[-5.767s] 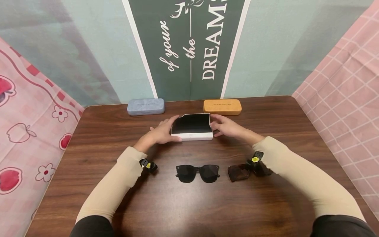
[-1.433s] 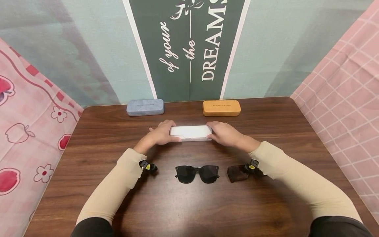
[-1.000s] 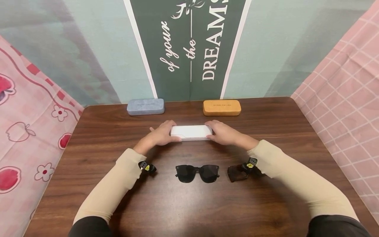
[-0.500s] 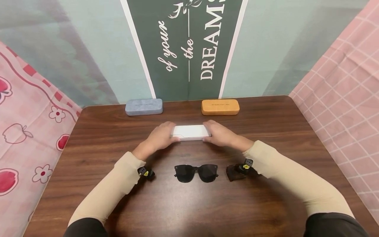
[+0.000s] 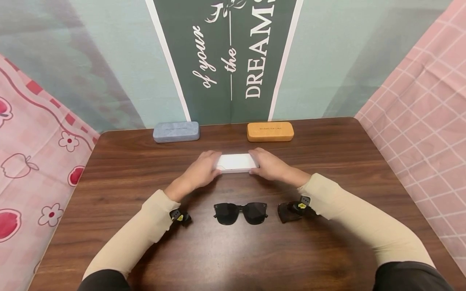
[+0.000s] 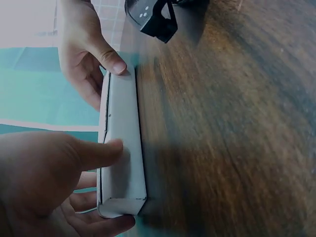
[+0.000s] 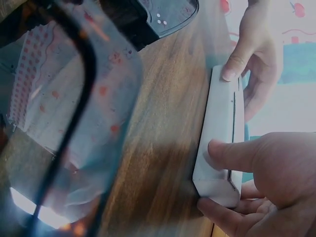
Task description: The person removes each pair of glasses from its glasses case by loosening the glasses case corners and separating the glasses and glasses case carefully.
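Note:
In the head view, a white glasses case [image 5: 236, 161] lies closed on the brown table, its lid seam facing me. My left hand [image 5: 199, 170] grips its left end, and my right hand [image 5: 271, 165] holds the right end. The left wrist view shows my left thumb [image 6: 101, 153] on the case's front face, with fingers behind and under the end. Likewise, my right thumb [image 7: 232, 153] presses the front face in the right wrist view. Black sunglasses [image 5: 240, 213] lie in front of the case, lenses towards me.
Along the back edge stand a blue glasses case [image 5: 176, 132] and a yellow glasses case [image 5: 270, 132]. Brown-tinted sunglasses [image 5: 287, 214] lie under my right wrist, partly hidden by its camera. Patterned cloths hang behind and at both sides of the table [image 5: 233, 258].
The white case stood open with its black inside showing 5.8 s ago; its lid is now down. Over the last second both hands have shifted slightly inward along it.

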Tool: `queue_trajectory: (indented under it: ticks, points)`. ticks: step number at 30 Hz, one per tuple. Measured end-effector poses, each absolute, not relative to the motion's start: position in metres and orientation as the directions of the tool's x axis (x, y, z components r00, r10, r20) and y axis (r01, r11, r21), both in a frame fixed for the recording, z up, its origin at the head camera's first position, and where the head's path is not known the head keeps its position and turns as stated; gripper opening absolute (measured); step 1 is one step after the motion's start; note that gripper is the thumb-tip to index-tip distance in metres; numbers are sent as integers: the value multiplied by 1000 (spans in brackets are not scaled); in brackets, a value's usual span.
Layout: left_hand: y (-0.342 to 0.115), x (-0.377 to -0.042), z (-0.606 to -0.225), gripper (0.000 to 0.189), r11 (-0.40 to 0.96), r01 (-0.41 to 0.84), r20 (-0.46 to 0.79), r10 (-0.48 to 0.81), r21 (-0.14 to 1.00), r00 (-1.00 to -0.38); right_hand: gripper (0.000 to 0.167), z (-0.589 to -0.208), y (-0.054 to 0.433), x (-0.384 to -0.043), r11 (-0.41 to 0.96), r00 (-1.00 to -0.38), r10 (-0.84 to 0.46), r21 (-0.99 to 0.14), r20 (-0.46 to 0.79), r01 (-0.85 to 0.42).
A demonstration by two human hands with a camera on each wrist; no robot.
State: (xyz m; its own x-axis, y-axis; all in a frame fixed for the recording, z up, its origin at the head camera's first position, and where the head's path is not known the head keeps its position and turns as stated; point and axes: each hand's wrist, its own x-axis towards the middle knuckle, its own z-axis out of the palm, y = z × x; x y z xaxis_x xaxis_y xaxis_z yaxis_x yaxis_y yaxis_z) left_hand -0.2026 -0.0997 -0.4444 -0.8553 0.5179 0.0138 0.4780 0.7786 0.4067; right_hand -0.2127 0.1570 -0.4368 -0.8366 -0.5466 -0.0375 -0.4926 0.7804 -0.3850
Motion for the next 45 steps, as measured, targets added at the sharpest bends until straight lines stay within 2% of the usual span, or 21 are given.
queue_trajectory:
  ticks: [22, 45]
  points:
    - [-98, -202, -448, 63, 781, 501, 50, 522, 373, -851, 65, -435, 156, -211, 792, -843, -534, -386, -61, -473]
    - [-94, -203, -439, 68, 792, 487, 6, 522, 369, -853, 62, -430, 166, -215, 771, -826, -563, -384, -37, -508]
